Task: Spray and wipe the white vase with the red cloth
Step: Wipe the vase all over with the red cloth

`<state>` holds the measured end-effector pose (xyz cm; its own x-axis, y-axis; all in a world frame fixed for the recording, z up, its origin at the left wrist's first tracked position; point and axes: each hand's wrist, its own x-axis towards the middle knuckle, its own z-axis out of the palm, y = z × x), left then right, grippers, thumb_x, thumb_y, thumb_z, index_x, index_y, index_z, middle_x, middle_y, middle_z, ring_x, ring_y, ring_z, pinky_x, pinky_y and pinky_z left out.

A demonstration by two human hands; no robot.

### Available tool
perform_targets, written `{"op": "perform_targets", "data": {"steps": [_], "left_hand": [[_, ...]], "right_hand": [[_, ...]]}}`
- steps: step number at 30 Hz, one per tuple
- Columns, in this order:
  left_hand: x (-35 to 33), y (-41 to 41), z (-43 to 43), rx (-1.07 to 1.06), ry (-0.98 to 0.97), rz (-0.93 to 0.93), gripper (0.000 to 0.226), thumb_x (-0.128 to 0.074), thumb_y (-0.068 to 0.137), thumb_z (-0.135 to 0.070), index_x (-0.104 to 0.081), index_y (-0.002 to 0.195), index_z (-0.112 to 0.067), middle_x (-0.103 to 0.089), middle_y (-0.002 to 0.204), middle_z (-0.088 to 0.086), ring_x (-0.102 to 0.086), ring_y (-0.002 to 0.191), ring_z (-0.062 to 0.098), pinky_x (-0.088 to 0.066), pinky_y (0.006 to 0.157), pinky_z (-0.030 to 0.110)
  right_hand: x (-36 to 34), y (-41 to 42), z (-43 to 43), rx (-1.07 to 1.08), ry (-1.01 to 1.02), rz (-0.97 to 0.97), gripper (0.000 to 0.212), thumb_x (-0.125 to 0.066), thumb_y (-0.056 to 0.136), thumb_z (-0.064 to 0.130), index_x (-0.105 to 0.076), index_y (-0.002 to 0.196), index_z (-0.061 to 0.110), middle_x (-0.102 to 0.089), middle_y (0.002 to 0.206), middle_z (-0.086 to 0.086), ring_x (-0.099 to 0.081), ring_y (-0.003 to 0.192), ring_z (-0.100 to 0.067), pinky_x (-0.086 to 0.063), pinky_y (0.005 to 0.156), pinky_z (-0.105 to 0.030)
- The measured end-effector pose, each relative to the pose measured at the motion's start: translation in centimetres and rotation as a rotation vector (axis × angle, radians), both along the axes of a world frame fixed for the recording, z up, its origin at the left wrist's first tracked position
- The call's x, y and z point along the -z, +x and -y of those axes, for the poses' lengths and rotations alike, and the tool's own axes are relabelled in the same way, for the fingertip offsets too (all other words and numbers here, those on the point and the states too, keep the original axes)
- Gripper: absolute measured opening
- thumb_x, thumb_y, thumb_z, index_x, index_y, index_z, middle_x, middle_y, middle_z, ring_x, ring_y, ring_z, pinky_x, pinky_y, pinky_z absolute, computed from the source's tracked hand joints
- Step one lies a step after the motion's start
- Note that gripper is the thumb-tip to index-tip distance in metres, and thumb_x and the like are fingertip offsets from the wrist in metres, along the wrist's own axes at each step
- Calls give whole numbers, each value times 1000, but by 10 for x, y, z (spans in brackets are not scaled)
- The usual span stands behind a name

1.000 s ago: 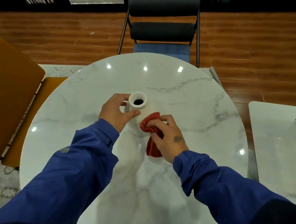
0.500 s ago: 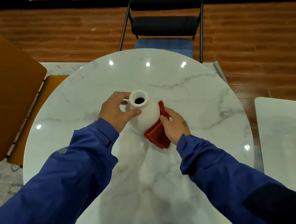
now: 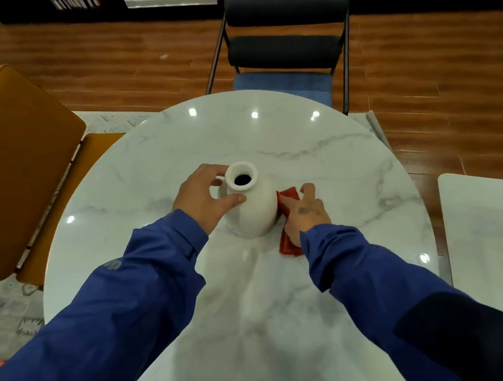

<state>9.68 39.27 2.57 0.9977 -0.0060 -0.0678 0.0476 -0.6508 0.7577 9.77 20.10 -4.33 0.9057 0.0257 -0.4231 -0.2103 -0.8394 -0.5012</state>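
The round marble surface (image 3: 173, 156) is carrying the white vase (image 3: 255, 212), standing upright near its centre. The left hand (image 3: 201, 199) is gripping its neck. The right hand (image 3: 307, 214), fingers mostly straight, is pressing the red cloth (image 3: 287, 245) against its right side.

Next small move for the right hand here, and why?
Probably slide the red cloth round the belly of the white ceramic vase toward its far side. The right hand presses the cloth only against the right flank, while the left hand grips the neck, steadying it on the marble table.
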Motion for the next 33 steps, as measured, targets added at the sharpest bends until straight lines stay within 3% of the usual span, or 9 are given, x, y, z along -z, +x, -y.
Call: {"op": "perform_targets", "data": {"steps": [5,9,17,21,23,26,29,32,33], "left_hand": [[2,1,0,4,-1,7,43,-79,73,-23,-60,112,-23,-54,112,-13,-55,98,10,-38,76,16],[4,1,-1,12,-4,14,43,-79,73,-24,-60,112,-23,-55,112,-12,-55,99,10,-39,80,21],[2,-1,0,0,-4,21,43,-80,73,-23,-60,111,-22,-58,116,-7,-55,99,11,-40,82,24],[3,-1,0,-2,-11,19,43,-79,73,-23,-60,112,-22,-58,117,-7,-55,99,11,-39,82,24],[3,-1,0,-1,-9,17,44,-79,73,-24,-60,112,-21,-58,117,-7,-55,100,11,-39,82,25],[2,-1,0,3,-11,7,44,-79,73,-24,-61,113,-20,-58,117,-7,-56,100,12,-39,82,24],[1,-2,0,-5,-23,11,43,-79,74,-23,-60,113,-20,-58,118,-7,-55,100,12,-38,82,24],[3,-3,0,-9,-31,11,42,-78,74,-23,-60,112,-21,-58,118,-7,-55,101,12,-38,83,25],[3,-3,0,-10,-34,11,42,-78,74,-23,-60,112,-21,-58,117,-7,-55,101,12,-38,83,25]], "right_hand": [[9,-20,5,-246,-296,97,64,-55,80,1,-45,136,31,-24,139,-6,-37,109,-31,-54,81,-40],[16,-45,13,-396,-308,90,75,-62,78,6,-40,144,35,-26,144,-3,-35,116,-31,-52,84,-39],[14,-16,11,-285,-337,55,68,-55,83,2,-41,142,33,-30,146,1,-38,119,-32,-50,90,-41],[32,-42,14,-315,-124,140,64,-62,80,0,-54,135,32,-39,142,8,-40,112,-28,-56,81,-38],[37,-59,14,-339,-6,148,56,-56,87,1,-59,132,33,-43,140,12,-40,114,-23,-50,89,-28],[28,-62,16,-57,354,115,42,-55,91,0,-70,120,26,-61,128,10,-53,113,-10,-38,99,-16],[-3,-47,27,343,771,92,36,-55,89,-8,-75,108,16,-75,104,8,-67,101,-2,-47,93,-21],[-29,-28,33,526,991,36,34,-55,92,-4,-74,107,21,-77,96,0,-74,91,-20,-59,82,-42],[-39,-22,31,505,1000,51,34,-56,93,-2,-73,110,22,-76,99,-3,-73,93,-23,-60,81,-42]]}}
